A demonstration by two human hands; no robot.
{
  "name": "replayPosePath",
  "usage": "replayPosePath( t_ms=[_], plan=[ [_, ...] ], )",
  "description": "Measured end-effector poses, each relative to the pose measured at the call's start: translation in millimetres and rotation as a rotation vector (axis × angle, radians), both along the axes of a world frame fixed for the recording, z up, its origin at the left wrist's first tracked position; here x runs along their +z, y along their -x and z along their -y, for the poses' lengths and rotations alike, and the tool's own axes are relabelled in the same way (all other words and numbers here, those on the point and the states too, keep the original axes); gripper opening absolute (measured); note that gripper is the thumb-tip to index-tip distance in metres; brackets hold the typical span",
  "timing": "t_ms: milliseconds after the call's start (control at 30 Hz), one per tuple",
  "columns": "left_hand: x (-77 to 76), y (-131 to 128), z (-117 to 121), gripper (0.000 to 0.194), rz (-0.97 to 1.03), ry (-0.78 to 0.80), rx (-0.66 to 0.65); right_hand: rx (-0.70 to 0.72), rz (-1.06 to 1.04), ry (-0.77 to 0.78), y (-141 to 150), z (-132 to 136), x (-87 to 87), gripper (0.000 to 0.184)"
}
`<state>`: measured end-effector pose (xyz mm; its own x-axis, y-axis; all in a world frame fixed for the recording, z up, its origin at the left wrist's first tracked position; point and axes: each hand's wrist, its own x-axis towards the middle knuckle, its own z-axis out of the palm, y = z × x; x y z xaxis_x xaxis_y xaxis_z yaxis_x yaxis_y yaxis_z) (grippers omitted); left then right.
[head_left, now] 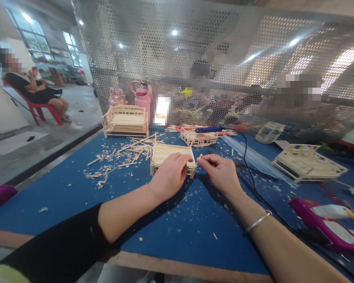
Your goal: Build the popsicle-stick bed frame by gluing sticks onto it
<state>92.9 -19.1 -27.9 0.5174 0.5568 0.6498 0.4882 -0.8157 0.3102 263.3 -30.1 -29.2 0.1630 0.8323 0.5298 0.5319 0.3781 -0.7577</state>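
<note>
Had my left hand [171, 173] curled over the right end of the small stick frame [163, 153], which sat around the middle of the blue desk [106, 220]. Couldn't tell from my end whether those fingers were gripping or just resting, the undersides were hidden. My right hand [199, 159] was just beside that same end, thumb and index pinching a tiny pale bit [200, 156], too small for me to say what exactly.

3 more wooden builds were on the desk: a bench-like build [125, 120] at the back left, near a pink bottle [143, 100], a low build [194, 138] behind my work, and a wide build [309, 163] off to the right. A blue-handled tool [208, 129] lay at the low build's top edge, couldn't tell if they touched. Loose sticks [137, 148] were heaped left of my frame, with scraps [102, 173] all over, lol. Clear plastic strips [253, 157] ran between the low build and the wide build.
</note>
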Motion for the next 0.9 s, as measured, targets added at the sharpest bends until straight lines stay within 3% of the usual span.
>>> replayPosePath(
  t_ms=[133, 233, 600, 900],
  plan=[
    [-1.7, -1.2, -11.1, 0.012, -0.148, 0.005, 0.050, -0.004, -0.026, -0.005, 2.2, 0.6, 0.9, 0.023],
    [-1.8, -2.7, -12.4, 0.014, -0.205, 0.014, 0.074, -0.004, -0.057, 0.008, 3.0, 0.3, 1.0, 0.024],
    [-4.1, -3.5, -12.5, 0.018, -0.223, -0.007, 0.078, -0.012, -0.116, 0.116, -1.4, -3.7, -4.2, 0.028],
    [-1.4, -4.4, -9.8, 0.017, -0.219, 0.010, 0.084, -0.043, 0.006, 0.052, 1.9, 2.1, 0.5, 0.028]
  ],
)
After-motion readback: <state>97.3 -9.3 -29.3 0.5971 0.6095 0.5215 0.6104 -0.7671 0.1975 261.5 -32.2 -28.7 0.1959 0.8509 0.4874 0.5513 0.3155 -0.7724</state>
